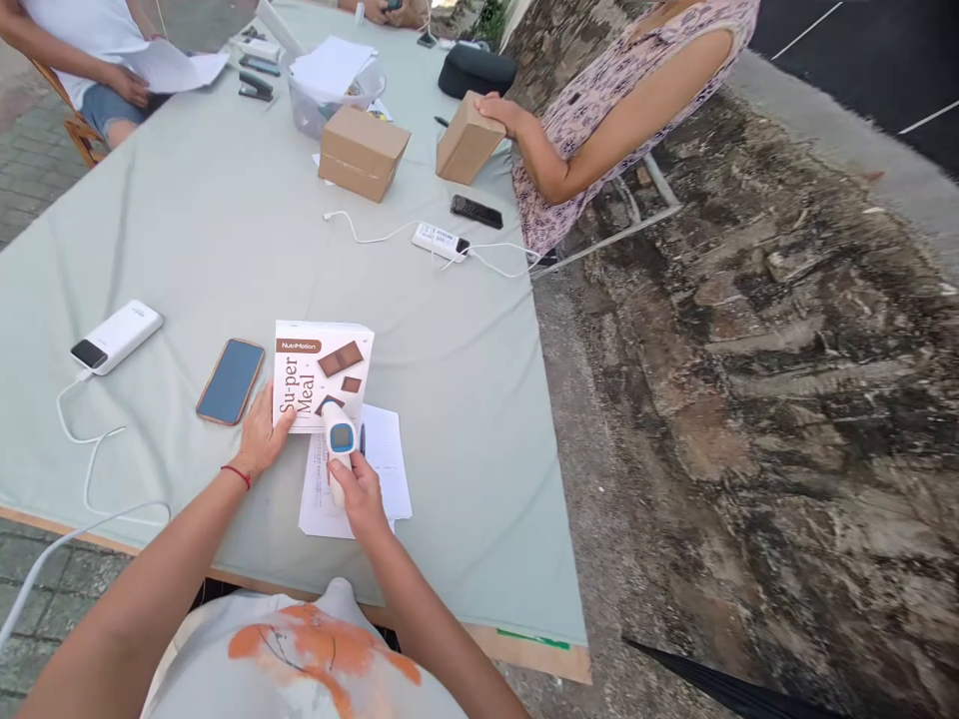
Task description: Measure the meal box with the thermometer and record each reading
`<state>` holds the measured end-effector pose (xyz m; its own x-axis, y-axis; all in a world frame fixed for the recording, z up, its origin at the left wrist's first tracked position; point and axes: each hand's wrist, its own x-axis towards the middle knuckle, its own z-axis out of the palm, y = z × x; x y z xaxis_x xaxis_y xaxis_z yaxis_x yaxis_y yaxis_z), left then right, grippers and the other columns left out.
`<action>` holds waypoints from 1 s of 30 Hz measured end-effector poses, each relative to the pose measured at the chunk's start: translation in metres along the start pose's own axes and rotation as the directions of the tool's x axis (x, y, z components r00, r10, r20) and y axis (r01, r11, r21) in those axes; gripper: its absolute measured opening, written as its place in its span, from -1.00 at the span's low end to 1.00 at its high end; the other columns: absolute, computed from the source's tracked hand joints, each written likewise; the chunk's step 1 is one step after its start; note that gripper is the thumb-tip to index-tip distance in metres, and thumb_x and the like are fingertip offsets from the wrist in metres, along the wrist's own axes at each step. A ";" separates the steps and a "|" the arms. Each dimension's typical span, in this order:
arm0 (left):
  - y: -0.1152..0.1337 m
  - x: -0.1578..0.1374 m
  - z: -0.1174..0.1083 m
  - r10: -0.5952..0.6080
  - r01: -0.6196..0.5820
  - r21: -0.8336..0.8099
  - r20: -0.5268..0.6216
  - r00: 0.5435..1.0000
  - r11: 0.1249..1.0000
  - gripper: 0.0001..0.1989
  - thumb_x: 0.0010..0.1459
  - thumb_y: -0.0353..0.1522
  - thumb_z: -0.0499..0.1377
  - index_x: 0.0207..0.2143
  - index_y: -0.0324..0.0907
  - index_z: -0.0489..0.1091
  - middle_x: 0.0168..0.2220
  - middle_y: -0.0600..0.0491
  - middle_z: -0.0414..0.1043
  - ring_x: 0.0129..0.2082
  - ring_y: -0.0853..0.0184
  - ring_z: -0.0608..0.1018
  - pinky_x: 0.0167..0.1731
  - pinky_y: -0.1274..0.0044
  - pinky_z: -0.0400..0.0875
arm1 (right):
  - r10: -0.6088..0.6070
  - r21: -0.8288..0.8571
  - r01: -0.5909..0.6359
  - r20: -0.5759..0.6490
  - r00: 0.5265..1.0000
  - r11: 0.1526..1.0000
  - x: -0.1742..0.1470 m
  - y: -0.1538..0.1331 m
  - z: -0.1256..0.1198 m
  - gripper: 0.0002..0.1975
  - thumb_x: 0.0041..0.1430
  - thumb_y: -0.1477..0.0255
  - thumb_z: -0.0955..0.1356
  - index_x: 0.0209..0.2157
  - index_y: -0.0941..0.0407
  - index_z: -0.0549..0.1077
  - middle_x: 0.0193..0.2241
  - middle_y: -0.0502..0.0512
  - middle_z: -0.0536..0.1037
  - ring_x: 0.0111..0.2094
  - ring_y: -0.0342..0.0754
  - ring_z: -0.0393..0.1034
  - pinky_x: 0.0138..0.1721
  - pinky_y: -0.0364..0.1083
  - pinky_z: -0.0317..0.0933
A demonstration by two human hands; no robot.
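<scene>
Our two hands are apart, each holding something: our left hand grips the lower left edge of a white box, thumb on the printed front and the other fingers mostly hidden, while our right hand is wrapped around the handle of a white thermometer. The table beneath is covered with a pale green cloth. Across from us stand two cardboard boxes, the right one under another person's hand. Close to us lie sheets of paper, and the white box sits over their far part; whether it lies flat or is tipped a little, we cannot tell. It looks like thin card, so we judge it light, stiff along the edges, easy to dent mid-face and slightly slick; we would hold it by opposite sides, near the corners. A phone lies just left of the box, not touching it. The thermometer's head overlaps the box's lower right front from our viewpoint, and contact between them is unclear. It seems to be light, hard, smooth plastic that a drop could harm, so the handle is the place to grip. Smallest is what looks like a pen, on the paper just right of the thermometer.
</scene>
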<state>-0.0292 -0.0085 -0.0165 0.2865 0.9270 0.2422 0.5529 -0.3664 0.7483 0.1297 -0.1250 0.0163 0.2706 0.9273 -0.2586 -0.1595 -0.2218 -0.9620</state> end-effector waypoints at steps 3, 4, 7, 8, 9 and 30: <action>0.002 0.001 0.000 0.008 -0.008 -0.005 -0.011 1.000 1.000 -0.31 0.34 0.07 -0.15 0.26 -0.26 0.15 0.10 -0.22 0.34 0.12 0.04 0.40 0.12 0.19 0.29 | 0.014 0.008 -0.014 -0.004 1.000 1.000 -0.001 0.002 0.002 -0.61 0.06 0.08 0.37 -0.26 0.11 0.48 -0.48 -0.01 0.47 -0.37 -0.03 0.32 -0.32 -0.09 0.24; 0.002 0.001 0.001 0.016 -0.016 -0.007 -0.012 1.000 1.000 -0.30 0.34 0.07 -0.16 0.26 -0.25 0.15 0.11 -0.22 0.34 0.13 0.04 0.40 0.13 0.20 0.29 | 0.024 0.019 -0.024 -0.007 1.000 1.000 -0.002 0.002 0.002 -0.60 0.05 0.07 0.37 -0.26 0.11 0.48 -0.48 -0.01 0.46 -0.37 -0.03 0.31 -0.31 -0.09 0.23; 0.002 0.003 0.002 0.021 -0.021 -0.015 -0.012 1.000 1.000 -0.28 0.32 0.10 -0.16 0.27 -0.24 0.14 0.08 -0.20 0.35 0.10 0.04 0.41 0.10 0.20 0.30 | 0.052 0.059 -0.052 -0.004 0.999 0.997 -0.003 0.000 0.004 -0.60 0.04 0.07 0.37 -0.27 0.11 0.46 -0.46 -0.01 0.46 -0.38 -0.04 0.29 -0.31 -0.09 0.22; 0.002 0.003 0.002 0.018 -0.019 -0.018 -0.012 1.000 1.000 -0.27 0.32 0.10 -0.15 0.27 -0.24 0.13 0.07 -0.20 0.36 0.09 0.04 0.42 0.09 0.21 0.31 | 0.056 0.069 -0.056 -0.001 0.998 0.996 -0.003 0.000 0.004 -0.61 0.04 0.07 0.37 -0.27 0.11 0.46 -0.45 -0.01 0.46 -0.38 -0.05 0.29 -0.30 -0.09 0.22; 0.001 0.003 0.003 0.016 -0.016 -0.022 -0.012 1.000 1.000 -0.27 0.32 0.10 -0.15 0.28 -0.24 0.12 0.06 -0.20 0.36 0.08 0.04 0.42 0.08 0.21 0.32 | 0.054 0.077 -0.054 0.000 0.999 0.996 -0.003 -0.001 0.005 -0.61 0.03 0.07 0.38 -0.27 0.11 0.45 -0.44 -0.01 0.46 -0.37 -0.05 0.29 -0.30 -0.10 0.21; 0.011 0.004 -0.005 -0.025 0.027 -0.114 0.020 0.999 0.993 -0.27 0.23 0.08 0.06 0.26 -0.20 0.15 0.13 -0.18 0.35 0.11 0.02 0.42 0.12 0.18 0.30 | 0.126 0.222 -0.129 0.028 0.992 0.966 -0.022 -0.035 0.006 -0.62 -0.06 0.14 0.48 -0.30 0.11 0.43 -0.48 -0.05 0.42 -0.48 -0.14 0.22 -0.42 -0.14 0.17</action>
<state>-0.0260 -0.0080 -0.0039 0.2881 0.9340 0.2113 0.4675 -0.3297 0.8202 0.1233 -0.1357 0.0560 0.2213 0.9003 -0.3749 -0.4000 -0.2668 -0.8768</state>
